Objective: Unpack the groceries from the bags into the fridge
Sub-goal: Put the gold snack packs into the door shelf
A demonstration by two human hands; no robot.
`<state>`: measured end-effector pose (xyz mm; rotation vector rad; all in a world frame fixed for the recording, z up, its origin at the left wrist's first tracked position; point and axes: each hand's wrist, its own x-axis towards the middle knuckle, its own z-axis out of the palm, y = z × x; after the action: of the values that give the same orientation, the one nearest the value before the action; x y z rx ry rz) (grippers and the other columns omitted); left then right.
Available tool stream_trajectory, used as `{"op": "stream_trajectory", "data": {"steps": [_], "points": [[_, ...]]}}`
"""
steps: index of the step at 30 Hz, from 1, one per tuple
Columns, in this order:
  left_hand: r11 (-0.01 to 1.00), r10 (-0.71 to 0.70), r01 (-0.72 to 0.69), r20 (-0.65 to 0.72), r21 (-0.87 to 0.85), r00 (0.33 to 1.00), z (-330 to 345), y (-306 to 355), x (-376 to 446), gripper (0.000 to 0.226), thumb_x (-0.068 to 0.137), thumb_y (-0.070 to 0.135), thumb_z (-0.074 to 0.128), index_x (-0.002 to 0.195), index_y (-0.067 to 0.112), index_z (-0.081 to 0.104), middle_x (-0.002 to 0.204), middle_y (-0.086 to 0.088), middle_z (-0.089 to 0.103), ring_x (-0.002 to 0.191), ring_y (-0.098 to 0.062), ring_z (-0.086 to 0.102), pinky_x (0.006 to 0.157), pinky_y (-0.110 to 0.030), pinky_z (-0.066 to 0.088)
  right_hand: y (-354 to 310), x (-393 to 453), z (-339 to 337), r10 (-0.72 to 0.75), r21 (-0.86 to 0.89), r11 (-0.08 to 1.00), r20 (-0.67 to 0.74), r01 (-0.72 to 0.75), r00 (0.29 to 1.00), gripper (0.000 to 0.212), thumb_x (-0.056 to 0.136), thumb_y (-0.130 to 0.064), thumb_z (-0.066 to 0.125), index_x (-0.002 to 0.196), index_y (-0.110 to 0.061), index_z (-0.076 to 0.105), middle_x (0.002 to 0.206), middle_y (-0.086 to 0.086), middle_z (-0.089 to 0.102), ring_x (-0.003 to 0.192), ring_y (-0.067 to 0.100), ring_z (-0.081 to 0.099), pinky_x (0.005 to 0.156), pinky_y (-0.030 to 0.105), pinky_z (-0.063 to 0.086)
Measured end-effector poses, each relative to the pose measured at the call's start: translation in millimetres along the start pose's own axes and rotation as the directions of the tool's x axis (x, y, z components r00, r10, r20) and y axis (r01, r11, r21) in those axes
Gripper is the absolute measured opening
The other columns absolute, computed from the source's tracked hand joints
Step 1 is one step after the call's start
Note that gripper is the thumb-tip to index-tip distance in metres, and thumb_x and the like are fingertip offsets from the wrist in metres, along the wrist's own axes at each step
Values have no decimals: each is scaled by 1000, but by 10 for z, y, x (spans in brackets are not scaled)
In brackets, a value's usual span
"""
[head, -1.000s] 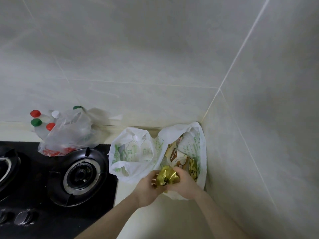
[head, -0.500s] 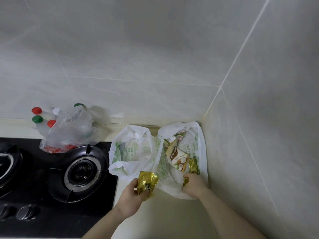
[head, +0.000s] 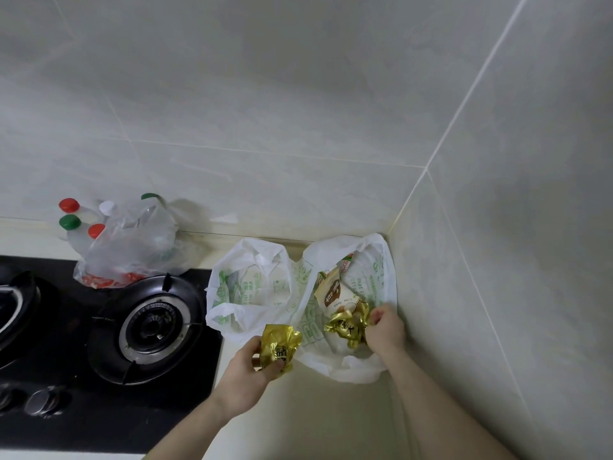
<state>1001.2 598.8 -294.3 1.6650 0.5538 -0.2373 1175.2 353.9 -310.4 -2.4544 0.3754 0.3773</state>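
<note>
Groceries: our left hand grips one gold packet; right hand pinches another packet in the bag; light, crinkly, slippery, we reckon; grip mid-body.

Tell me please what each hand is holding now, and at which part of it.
The left hand grips a gold foil packet by its lower end. The right hand pinches a second gold packet at its right edge, inside the white bag.

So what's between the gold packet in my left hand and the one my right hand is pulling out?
In the head view, only the white bag's crumpled front wall.
</note>
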Motion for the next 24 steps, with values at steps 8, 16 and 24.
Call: {"op": "stream_trajectory", "data": {"steps": [8,16,24], "points": [[999,27,-26,-15,37,1000,-57,83,-11,20,90,19,77,108,23,66,101,6,76,102,-13,71,92,-33,59,-69,49,239,-27,-300,946,295,120,955,91,71,-76,71,143,-27,44,152,8,40,141,37,39,116,49,38],[998,30,-29,-19,61,999,-124,78,-33,21,90,19,76,108,23,66,101,4,76,102,-14,72,92,-33,58,-69,-72,243,-39,-465,824,523,323,851,81,67,-90,64,130,-40,65,167,6,10,153,46,16,124,54,20],[995,36,-34,-26,93,999,-145,106,-133,21,89,23,77,107,24,66,102,7,76,103,-11,71,93,-34,57,115,-118,281,-92,-428,850,454,308,886,67,87,-51,73,147,-32,51,167,15,7,148,40,33,123,47,30]]}}
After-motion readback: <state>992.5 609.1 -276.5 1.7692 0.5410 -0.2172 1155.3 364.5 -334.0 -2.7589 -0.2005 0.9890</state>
